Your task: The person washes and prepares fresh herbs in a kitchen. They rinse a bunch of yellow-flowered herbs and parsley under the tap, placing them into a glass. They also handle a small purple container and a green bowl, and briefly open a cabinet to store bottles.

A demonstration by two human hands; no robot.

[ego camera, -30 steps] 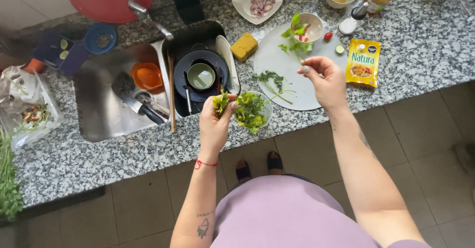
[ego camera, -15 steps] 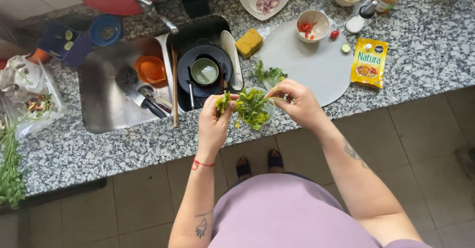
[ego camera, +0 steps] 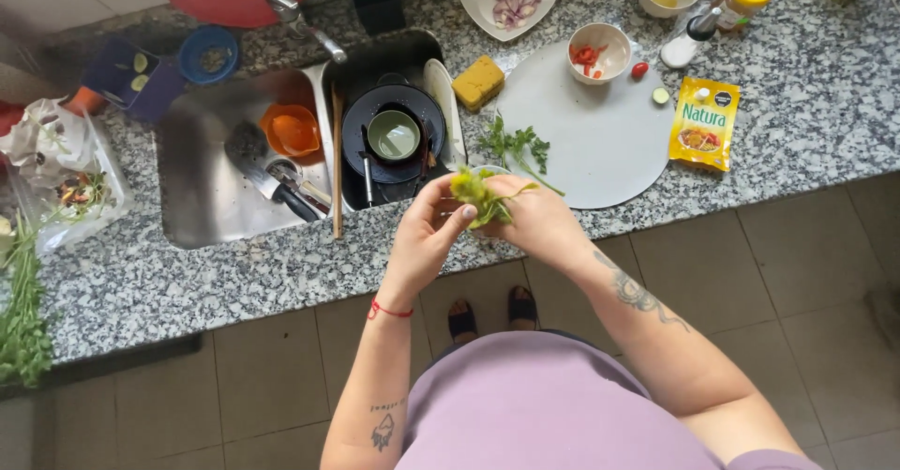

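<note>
Left hand [ego camera: 427, 240]: fingers pinched shut on a bunch of leafy green herbs [ego camera: 476, 195], thumb pressing the soft leaves.
Right hand [ego camera: 534, 217]: curled closed around the same bunch from the other side (the two hands meet over the counter's front edge).
Herbs: crumpled, limp, bright green, held just above the speckled granite counter [ego camera: 187, 292].
Sprig [ego camera: 517, 147]: a loose leafy stem lying on the round pale cutting board [ego camera: 600, 142], just beyond the hands.
Sink [ego camera: 202, 198]: dull steel, holding a black pan [ego camera: 394, 133] and an orange cup [ego camera: 293, 131].
Sponge [ego camera: 479, 81]: yellow block, near the board's edge.
Bowl [ego camera: 600, 53]: small, white, with red pieces inside.
</note>
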